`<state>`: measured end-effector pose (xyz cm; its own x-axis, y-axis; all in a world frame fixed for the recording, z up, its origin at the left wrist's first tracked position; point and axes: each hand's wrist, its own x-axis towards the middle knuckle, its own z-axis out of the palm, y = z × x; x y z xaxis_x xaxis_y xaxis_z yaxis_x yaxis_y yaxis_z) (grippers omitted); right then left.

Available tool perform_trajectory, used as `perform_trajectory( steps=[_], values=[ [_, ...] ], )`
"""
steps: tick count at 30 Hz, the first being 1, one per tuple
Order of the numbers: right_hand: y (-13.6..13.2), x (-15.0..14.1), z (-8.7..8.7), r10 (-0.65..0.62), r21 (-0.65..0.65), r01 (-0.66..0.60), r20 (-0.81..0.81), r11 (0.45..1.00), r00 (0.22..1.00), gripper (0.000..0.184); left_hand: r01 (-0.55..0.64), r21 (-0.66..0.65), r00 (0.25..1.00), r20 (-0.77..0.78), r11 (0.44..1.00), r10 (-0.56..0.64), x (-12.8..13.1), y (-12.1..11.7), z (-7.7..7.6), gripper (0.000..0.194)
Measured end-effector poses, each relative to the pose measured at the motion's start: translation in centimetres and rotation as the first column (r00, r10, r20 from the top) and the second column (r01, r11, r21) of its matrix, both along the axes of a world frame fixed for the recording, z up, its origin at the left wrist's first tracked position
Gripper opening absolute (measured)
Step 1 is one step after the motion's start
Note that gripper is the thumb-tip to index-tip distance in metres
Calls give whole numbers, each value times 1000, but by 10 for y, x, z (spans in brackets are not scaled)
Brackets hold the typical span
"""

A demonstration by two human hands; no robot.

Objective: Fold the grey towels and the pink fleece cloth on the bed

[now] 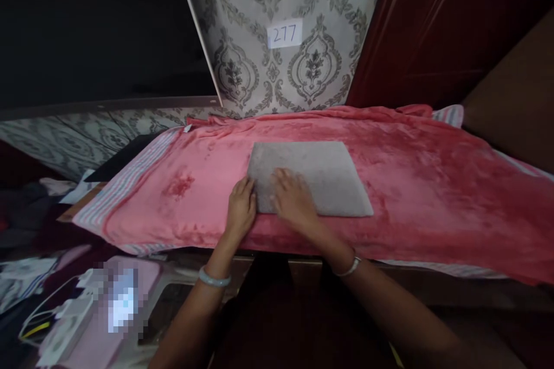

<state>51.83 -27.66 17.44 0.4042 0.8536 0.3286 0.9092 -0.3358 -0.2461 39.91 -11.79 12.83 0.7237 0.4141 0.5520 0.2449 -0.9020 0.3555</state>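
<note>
Bare forearms up closest, cut off by the bottom edge, with dark clothing between them, too murky to make out. Pale bangle on the left wrist, thinner one on the right. Left hand at the left edge of a gray cloth, fingers together and bent; can't tell if pinching anything, thumb too hard to read. Right hand palm down on the cloth's left half, fingers a bit apart, kinda blurry, covering part of the near edge.

Further out, a rumpled pinkish-red blanket under it all, striped border at the left end, whatever's beneath mostly hidden. Lower left, pretty messy: pixelated patch over something pink, white power strip beside it, clothes cropped by the frame. Behind, big dark screen, also cropped, patterned wallpaper, paper marked "277", dark red panel on the right.

Back to the cloth: lying flat mid-blanket, near the front edge, squarish corners, plain, looks soft, with a paler strip down the right side.
</note>
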Motion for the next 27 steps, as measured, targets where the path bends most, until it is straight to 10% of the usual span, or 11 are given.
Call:
perform_trajectory(
  steps=[6, 14, 18, 27],
  values=[
    [21, -22, -25, 84, -105, -86, -26, 991, 996, 62, -15, -12, 997, -75, 1000, 14, -2, -7, -5, 46],
    [-113, 64, -66, -392, 61, 394, -34, 917, 919, 64, -10, -224, 999, -32, 975, 3, -2, -15, 2, 46],
    [-157, 91, -75, -435, 188, 455, -138, 870, 890, 68, -53, -269, 999, -6, 962, 54, -1, -18, 2, 48],
    [-142, 113, -65, -452, 179, 554, -406, 813, 795, 70, -195, -534, 980, -70, 823, 187, 16, 16, 18, 60]
  ],
)
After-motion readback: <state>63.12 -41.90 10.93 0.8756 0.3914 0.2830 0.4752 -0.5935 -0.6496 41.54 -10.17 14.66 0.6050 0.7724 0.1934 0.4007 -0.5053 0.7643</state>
